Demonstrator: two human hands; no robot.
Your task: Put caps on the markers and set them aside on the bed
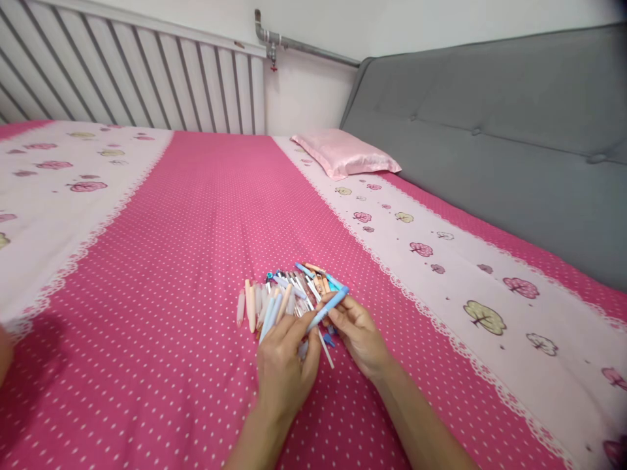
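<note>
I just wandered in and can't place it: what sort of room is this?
Most likely a bedroom: it has a wide pink bedspread with white polka dots, a shiny pale-pink fabric pillow and a grey, button-tufted padded headboard.

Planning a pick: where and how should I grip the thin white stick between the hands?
Probably pinch the thin white stick by its near end, coming from the near side: that end juts clear of the multicoloured pile of slim pens.

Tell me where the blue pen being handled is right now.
In the head view, the blue pen is just right of centre, held by the left hand and the right hand, by the right side of the pen pile.
</note>
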